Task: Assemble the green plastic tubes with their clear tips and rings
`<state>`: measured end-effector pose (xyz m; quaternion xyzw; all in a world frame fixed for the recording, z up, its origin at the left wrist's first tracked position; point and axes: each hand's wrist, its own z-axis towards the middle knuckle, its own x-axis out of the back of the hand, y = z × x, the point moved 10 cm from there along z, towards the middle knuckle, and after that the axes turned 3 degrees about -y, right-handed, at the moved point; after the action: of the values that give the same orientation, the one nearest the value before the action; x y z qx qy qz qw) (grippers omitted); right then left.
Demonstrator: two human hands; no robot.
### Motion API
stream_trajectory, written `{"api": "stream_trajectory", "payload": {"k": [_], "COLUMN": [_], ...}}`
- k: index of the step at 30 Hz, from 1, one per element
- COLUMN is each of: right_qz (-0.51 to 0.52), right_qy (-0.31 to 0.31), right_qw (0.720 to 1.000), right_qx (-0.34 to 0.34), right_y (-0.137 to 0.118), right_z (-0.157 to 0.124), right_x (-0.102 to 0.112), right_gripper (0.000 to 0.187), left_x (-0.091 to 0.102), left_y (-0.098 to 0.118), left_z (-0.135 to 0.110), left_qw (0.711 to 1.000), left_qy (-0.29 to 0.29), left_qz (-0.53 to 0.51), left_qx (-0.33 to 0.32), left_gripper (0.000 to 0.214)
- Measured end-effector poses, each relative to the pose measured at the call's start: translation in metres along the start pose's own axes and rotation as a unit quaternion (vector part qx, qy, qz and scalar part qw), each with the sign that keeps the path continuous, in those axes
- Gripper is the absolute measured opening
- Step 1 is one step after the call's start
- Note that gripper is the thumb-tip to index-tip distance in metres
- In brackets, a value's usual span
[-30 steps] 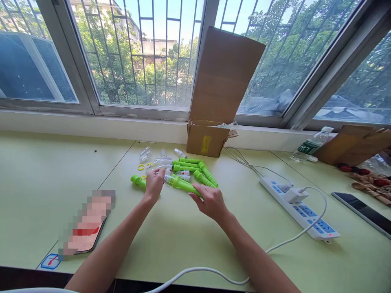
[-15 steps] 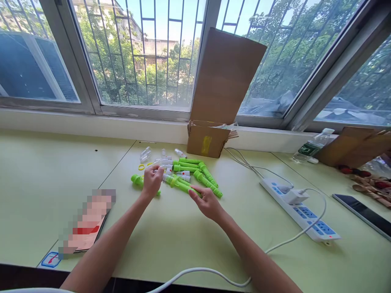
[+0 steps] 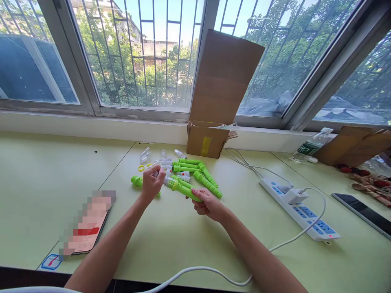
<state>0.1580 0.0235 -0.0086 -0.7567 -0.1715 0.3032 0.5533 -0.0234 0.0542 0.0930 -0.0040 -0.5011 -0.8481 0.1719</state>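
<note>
My right hand (image 3: 210, 204) is closed around the lower end of a green plastic tube (image 3: 183, 190). At its upper end, the green tube meets a clear, ridged plastic tube (image 3: 168, 181), and my left hand (image 3: 152, 181) is closed around that clear part. The joined piece is held at a slant above the table, between both hands. Several loose green tubes (image 3: 207, 185) lie just behind it, and one more green tube (image 3: 136, 180) lies partly hidden by my left hand. Clear plastic pieces (image 3: 145, 155) and yellow rings (image 3: 141, 168) lie behind my left hand.
An open cardboard box (image 3: 204, 142) stands at the back against the window sill. To the right are a white power strip (image 3: 301, 211) with cables, a water bottle (image 3: 311, 145) and a dark-screened phone (image 3: 363, 213). Another phone (image 3: 88, 228), partly blurred, lies at left.
The fingers of my right hand have shifted and now wrap further around the green tube, which has turned a little. My left hand keeps its hold on the clear end.
</note>
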Motion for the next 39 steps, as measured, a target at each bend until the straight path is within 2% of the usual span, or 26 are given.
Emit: {"api": "stream_trajectory", "payload": {"k": [3, 6, 9, 12, 14, 16, 20, 22, 28, 35, 37, 39], "right_qz": [0.015, 0.001, -0.028, -0.079, -0.134, -0.215, -0.354, -0.386, -0.425, -0.47, -0.51, -0.561], "right_qy": [-0.013, 0.002, 0.044, 0.125, 0.197, 0.256, 0.31, 0.318, 0.313, 0.277, 0.261, 0.259], "right_qw": [0.999, 0.999, 0.999, 0.988, 0.967, 0.928, 0.846, 0.827, 0.804, 0.797, 0.782, 0.747], "right_qx": [-0.03, -0.035, -0.001, 0.046, 0.094, 0.161, 0.252, 0.258, 0.275, 0.257, 0.245, 0.245], "right_y": [0.003, 0.004, 0.002, -0.004, -0.016, -0.035, -0.063, -0.067, -0.07, -0.063, -0.06, -0.06], "right_z": [-0.002, -0.002, 0.002, 0.002, -0.003, -0.013, -0.034, -0.038, -0.038, -0.029, -0.026, -0.026], "right_x": [-0.005, -0.004, 0.004, 0.023, 0.039, 0.048, 0.046, 0.043, 0.037, 0.037, 0.032, 0.026], "right_gripper": [0.039, 0.039, 0.04, 0.043, 0.044, 0.04, 0.032, 0.031, 0.03, 0.035, 0.033, 0.032], "left_x": [0.002, 0.003, 0.002, 0.0, -0.004, -0.01, -0.019, -0.022, -0.026, -0.026, -0.023, -0.023], "left_y": [0.005, 0.006, 0.005, 0.005, 0.006, 0.005, -0.002, -0.006, -0.014, -0.014, -0.013, -0.012], "left_z": [0.0, 0.0, -0.001, -0.002, -0.003, -0.004, -0.005, -0.005, -0.006, -0.006, -0.005, -0.005], "left_qw": [1.0, 0.999, 0.996, 0.991, 0.986, 0.981, 0.976, 0.974, 0.973, 0.973, 0.974, 0.974], "left_qy": [0.002, 0.008, 0.014, 0.016, 0.007, -0.008, -0.038, -0.045, -0.057, -0.043, -0.033, -0.034], "left_qz": [0.017, 0.043, 0.078, 0.111, 0.134, 0.161, 0.194, 0.204, 0.215, 0.215, 0.21, 0.204], "left_qx": [-0.013, -0.03, -0.048, -0.076, -0.095, -0.105, -0.094, -0.084, -0.065, -0.074, -0.081, -0.09], "left_gripper": [0.031, 0.03, 0.03, 0.029, 0.027, 0.026, 0.023, 0.023, 0.026, 0.026, 0.025, 0.023]}}
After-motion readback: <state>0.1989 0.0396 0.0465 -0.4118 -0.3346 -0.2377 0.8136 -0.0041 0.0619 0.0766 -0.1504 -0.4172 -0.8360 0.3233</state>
